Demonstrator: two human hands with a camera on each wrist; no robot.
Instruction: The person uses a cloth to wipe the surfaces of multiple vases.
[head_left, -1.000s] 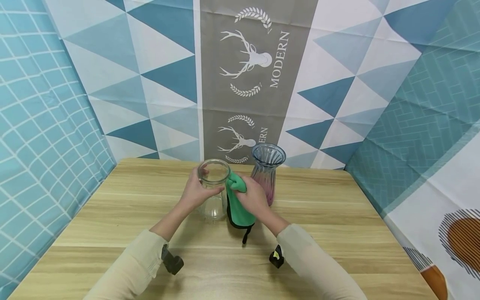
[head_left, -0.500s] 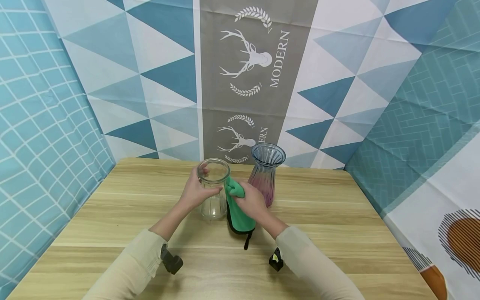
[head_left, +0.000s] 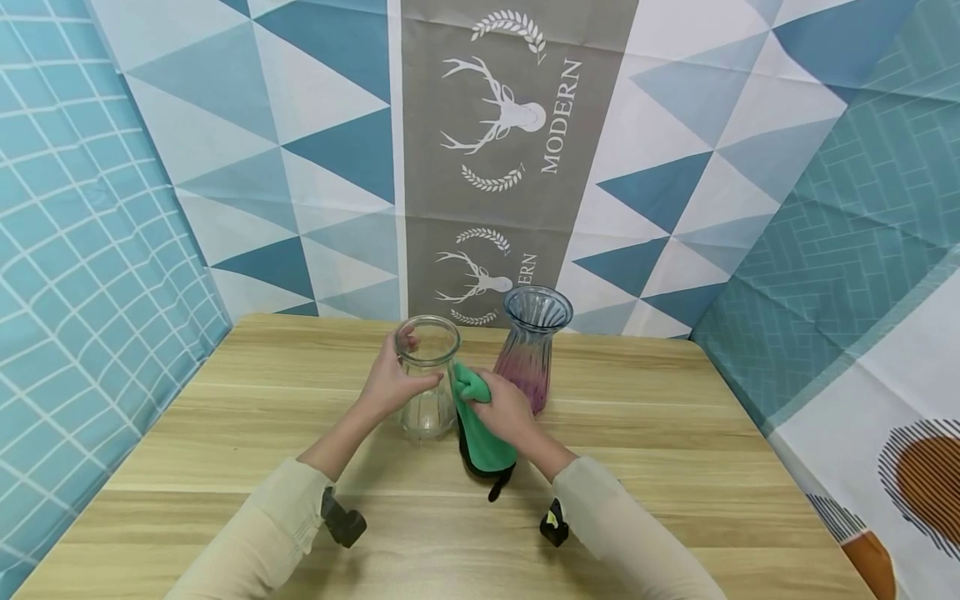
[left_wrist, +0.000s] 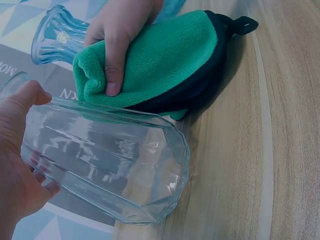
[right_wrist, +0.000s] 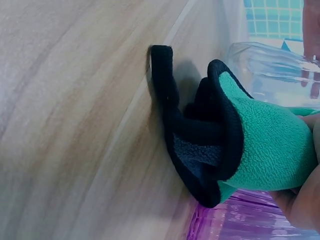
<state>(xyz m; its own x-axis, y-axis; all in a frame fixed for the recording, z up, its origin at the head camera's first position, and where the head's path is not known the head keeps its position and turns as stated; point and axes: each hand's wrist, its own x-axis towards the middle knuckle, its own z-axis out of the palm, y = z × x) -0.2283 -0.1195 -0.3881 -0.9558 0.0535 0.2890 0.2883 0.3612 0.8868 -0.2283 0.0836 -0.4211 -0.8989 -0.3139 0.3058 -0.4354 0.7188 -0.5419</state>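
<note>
In the head view my left hand [head_left: 393, 379] grips a clear glass vase [head_left: 427, 412] below its round rim, thumb on the near side. The vase looks upright over the table. Its faceted body shows in the left wrist view. Beside it, my right hand [head_left: 506, 408] holds a folded green cloth [head_left: 487, 446] with a dark border and a hanging loop. The thumb [left_wrist: 114, 75] presses on the bunched upper end, against the vase's side in the left wrist view. In the right wrist view the cloth's folded end shows its dark grey inner face.
A second glass vase [head_left: 528, 371], blue at the flared top and pink-purple below, stands just behind my right hand. The wooden table [head_left: 660, 467] runs back to a patterned curtain [head_left: 480, 167], with blue tiled cloth [head_left: 97, 217] on the left.
My right hand has drawn the cloth slightly down along the vase, and its lower end has swung toward me and to the right. My left hand and the clear vase barely shift.
</note>
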